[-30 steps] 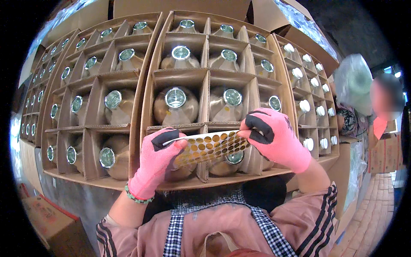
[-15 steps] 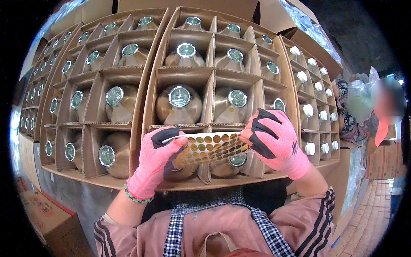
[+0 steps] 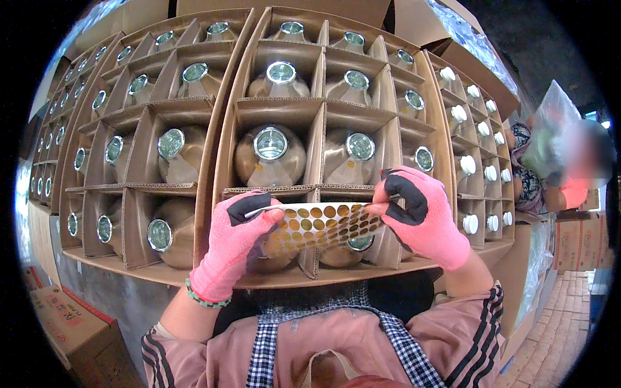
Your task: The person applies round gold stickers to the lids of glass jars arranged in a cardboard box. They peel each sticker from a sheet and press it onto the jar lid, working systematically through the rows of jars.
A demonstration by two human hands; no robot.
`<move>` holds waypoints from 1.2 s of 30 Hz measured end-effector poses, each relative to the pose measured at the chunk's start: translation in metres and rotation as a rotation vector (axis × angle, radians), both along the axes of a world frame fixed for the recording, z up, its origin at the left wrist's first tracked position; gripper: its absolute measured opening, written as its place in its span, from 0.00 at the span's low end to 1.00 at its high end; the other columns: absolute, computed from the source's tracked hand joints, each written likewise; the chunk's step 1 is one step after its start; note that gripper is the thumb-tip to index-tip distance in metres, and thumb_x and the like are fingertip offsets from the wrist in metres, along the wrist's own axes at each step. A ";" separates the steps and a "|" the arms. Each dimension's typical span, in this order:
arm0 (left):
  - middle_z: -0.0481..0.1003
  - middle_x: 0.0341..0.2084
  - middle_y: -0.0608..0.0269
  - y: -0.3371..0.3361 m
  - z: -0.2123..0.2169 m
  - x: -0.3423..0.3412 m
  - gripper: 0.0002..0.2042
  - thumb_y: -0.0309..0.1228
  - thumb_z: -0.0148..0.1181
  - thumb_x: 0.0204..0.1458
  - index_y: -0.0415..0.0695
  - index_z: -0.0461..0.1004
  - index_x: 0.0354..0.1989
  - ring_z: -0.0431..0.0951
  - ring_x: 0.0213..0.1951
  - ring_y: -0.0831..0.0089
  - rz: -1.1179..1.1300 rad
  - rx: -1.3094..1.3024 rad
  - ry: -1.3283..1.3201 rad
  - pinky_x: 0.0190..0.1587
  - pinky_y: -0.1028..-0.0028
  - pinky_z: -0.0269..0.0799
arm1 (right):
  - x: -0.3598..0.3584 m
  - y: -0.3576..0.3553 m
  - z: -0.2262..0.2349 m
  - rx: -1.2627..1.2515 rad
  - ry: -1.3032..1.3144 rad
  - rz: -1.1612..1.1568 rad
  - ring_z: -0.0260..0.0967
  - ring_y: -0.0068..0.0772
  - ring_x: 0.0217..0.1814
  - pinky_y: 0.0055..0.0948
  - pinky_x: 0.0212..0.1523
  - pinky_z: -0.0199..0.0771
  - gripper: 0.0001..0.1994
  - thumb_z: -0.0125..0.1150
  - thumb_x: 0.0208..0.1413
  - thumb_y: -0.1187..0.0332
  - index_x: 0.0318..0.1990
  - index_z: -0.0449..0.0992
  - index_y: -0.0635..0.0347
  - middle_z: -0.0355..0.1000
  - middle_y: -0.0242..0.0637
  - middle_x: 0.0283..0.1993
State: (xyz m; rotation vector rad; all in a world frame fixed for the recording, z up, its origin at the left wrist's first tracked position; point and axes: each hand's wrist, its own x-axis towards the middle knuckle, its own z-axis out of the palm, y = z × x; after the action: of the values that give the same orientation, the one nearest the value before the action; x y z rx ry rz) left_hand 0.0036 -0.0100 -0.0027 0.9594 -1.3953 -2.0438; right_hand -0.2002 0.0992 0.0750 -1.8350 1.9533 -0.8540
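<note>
— Two hands hold one thing: the sticker sheet [image 3: 320, 223], stretched between them in front of the open carton [image 3: 336, 129] of bottles.

— How does it lie?

— Its long axis runs left to right. The left hand [image 3: 236, 249] pinches the left end with closed fingers; the right hand [image 3: 420, 216] pinches the right end, thumb on top.

— Which hand is nearer the gold dots?

— The right fingertips seem to touch the last column, but the glove hides the contact. The bottle [image 3: 270, 155] stands just behind the sheet.

Your left hand [image 3: 234, 249] and right hand [image 3: 424, 216] are gripping a sticker sheet [image 3: 322, 225]. You are facing cardboard cartons [image 3: 220, 129] of capped bottles [image 3: 270, 155].
</note>
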 end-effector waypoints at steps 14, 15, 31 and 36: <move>0.69 0.20 0.72 0.002 -0.001 -0.001 0.11 0.33 0.62 0.40 0.39 0.72 0.28 0.65 0.23 0.86 0.031 -0.009 -0.013 0.24 0.87 0.60 | 0.004 0.003 0.001 -0.238 0.275 0.137 0.67 0.38 0.30 0.31 0.33 0.67 0.09 0.63 0.30 0.77 0.24 0.71 0.59 0.67 0.35 0.23; 0.69 0.20 0.72 0.001 -0.001 -0.001 0.11 0.32 0.62 0.40 0.39 0.72 0.28 0.65 0.23 0.86 0.030 -0.009 -0.012 0.24 0.87 0.60 | 0.003 0.003 0.001 -0.241 0.283 0.145 0.67 0.38 0.30 0.31 0.34 0.68 0.10 0.64 0.30 0.77 0.24 0.71 0.59 0.67 0.35 0.23; 0.70 0.22 0.72 -0.001 0.001 0.002 0.09 0.30 0.61 0.40 0.39 0.72 0.28 0.66 0.25 0.86 -0.024 0.067 0.027 0.27 0.86 0.61 | -0.082 -0.083 -0.013 -0.161 0.158 -0.105 0.57 0.38 0.52 0.32 0.51 0.58 0.06 0.60 0.38 0.73 0.26 0.72 0.61 0.59 0.37 0.53; 0.70 0.22 0.72 -0.003 0.000 -0.001 0.09 0.30 0.60 0.41 0.39 0.72 0.29 0.67 0.25 0.86 0.008 0.080 0.014 0.26 0.86 0.61 | -0.125 -0.147 -0.061 0.220 0.577 0.073 0.47 0.50 0.60 0.41 0.57 0.50 0.09 0.60 0.37 0.64 0.28 0.74 0.53 0.54 0.40 0.57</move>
State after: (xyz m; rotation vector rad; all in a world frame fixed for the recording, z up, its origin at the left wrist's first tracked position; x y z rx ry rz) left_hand 0.0030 -0.0131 -0.0023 0.9806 -1.3097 -2.1107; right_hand -0.3252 -0.0477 0.0136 -2.1573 2.1669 -0.0684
